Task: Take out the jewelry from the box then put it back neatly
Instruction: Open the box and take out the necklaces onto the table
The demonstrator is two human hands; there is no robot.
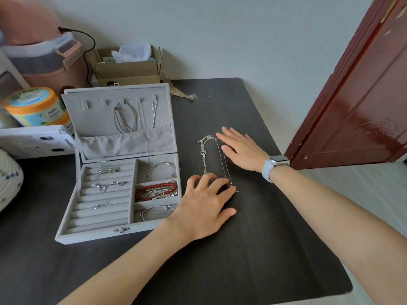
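On the dark table beside the open grey velvet box, thin silver necklaces are straightened by the flat-open right hand and loosely curled, empty left hand; removal continues next.

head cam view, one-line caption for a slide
Both hands, left hand and right hand, straighten silver necklaces on a dark table beside an open grey jewelry box.

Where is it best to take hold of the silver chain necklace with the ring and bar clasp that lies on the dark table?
Probably at the round ring of the silver chain necklace. It lies flat and clear of both hands, midway along the left strand, and is thicker than the fine links. Pinch it from above, coming from the jewelry box side.
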